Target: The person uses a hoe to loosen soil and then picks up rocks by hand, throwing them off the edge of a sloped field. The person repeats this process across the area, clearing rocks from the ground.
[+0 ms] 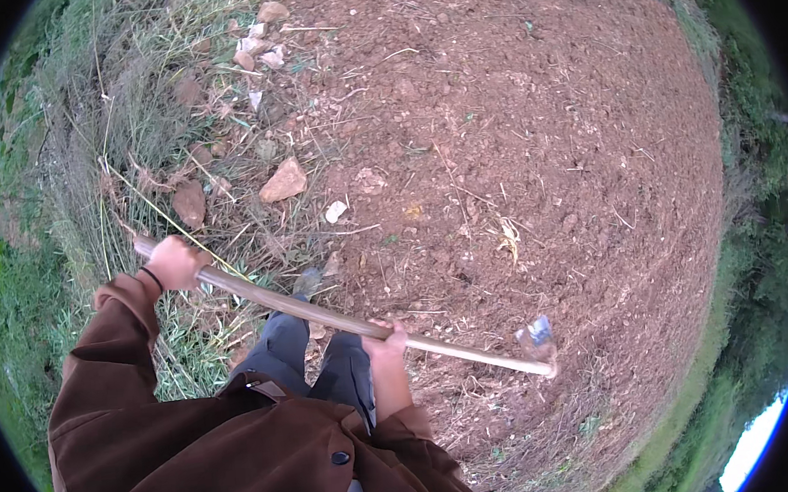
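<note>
A hoe with a long wooden handle [287, 303] slants across in front of my body. Near its butt end, my left hand [177, 263] is wrapped around the shaft, a dark band on the wrist. Farther along, my right hand [386, 344] grips the same shaft between its middle and the head. The hoe's metal blade [538, 335], partly shiny and partly soil-coloured, is at the far right end. It appears over the reddish-brown soil [569, 183]; whether it touches the ground I cannot tell.
Several rocks, among them a large tan stone [284, 180] and a reddish stone [189, 204], lie by the left margin. Tall grass and weeds [114, 129] border that side. A white fragment [336, 212] and a dry husk [508, 240] rest on the soil.
</note>
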{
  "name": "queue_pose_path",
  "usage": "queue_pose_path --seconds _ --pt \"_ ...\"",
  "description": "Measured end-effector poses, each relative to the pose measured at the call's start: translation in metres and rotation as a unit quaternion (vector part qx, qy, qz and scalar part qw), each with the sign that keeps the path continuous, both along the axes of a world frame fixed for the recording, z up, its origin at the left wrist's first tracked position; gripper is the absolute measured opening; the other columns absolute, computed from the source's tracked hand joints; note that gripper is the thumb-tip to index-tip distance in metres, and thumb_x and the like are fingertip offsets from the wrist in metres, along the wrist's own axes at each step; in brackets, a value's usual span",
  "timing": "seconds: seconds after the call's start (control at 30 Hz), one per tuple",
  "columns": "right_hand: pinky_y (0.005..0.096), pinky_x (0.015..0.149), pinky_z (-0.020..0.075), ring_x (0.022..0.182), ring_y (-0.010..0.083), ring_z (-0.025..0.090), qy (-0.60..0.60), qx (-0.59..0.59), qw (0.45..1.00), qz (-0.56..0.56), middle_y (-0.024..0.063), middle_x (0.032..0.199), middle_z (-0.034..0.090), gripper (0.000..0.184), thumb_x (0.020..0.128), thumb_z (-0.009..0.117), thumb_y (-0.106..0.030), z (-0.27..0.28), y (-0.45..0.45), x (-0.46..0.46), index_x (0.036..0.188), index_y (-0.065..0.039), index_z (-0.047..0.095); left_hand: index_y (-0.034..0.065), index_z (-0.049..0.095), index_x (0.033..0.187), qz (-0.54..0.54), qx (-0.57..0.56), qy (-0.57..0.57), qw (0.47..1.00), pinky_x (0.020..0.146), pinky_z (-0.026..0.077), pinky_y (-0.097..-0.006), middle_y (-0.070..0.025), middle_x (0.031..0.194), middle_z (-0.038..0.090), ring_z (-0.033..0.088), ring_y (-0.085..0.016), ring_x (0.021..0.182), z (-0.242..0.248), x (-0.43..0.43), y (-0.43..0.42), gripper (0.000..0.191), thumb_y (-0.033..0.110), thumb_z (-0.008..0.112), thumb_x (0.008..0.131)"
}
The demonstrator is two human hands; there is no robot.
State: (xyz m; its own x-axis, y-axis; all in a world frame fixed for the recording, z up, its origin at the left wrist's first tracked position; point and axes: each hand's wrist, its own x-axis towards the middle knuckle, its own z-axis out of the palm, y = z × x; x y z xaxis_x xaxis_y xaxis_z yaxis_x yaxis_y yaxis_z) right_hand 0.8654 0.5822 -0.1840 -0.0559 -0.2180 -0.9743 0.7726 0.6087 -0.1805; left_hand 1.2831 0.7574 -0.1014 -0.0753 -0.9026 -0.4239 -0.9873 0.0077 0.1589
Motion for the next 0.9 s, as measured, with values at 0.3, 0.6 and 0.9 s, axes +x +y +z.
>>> queue_pose_path --seconds 0.3,0.6,0.9 --pt "0.0246 0.046 0.0401 0.046 0.0110 0.044 0.236 -0.400 0.885 -0.013 -0.0019 0.053 0.044 0.020 0.088 0.059 -0.023 0.242 -0.132 -0.079 0.074 -0.012 0.049 0.0140 0.062 0.078 0.125 -0.094 0.251 0.955 0.059 0.050 -0.0451 -0.0116 0.065 0.063 0.062 -0.034 0.063 -0.058 -0.196 -0.136 0.022 0.032 0.067 0.066" --pt "0.0220 0.041 0.0330 0.043 0.0070 0.035 0.112 -0.341 0.926 0.119 -0.0057 0.053 0.034 0.034 0.087 0.064 -0.030 0.041 -0.194 0.020 0.071 -0.015 0.038 0.0129 0.066 0.084 0.323 0.099 0.238 0.911 0.066 0.053 -0.0416 -0.0153 0.075 0.065 0.063 -0.035 0.072 -0.158 -0.189 0.004 0.022 0.029 0.065 0.069" --pt "0.0300 0.052 0.0348 0.048 0.0109 0.035 -0.125 0.059 0.972 0.187 -0.0051 0.056 0.032 0.030 0.089 0.058 -0.024 -0.236 0.049 0.094 0.067 -0.017 0.038 0.0110 0.059 0.080 0.365 0.324 -0.006 0.873 0.061 0.050 -0.0445 -0.0145 0.067 0.063 0.063 -0.035 0.064 -0.085 -0.132 0.205 0.016 0.023 0.060 0.069"
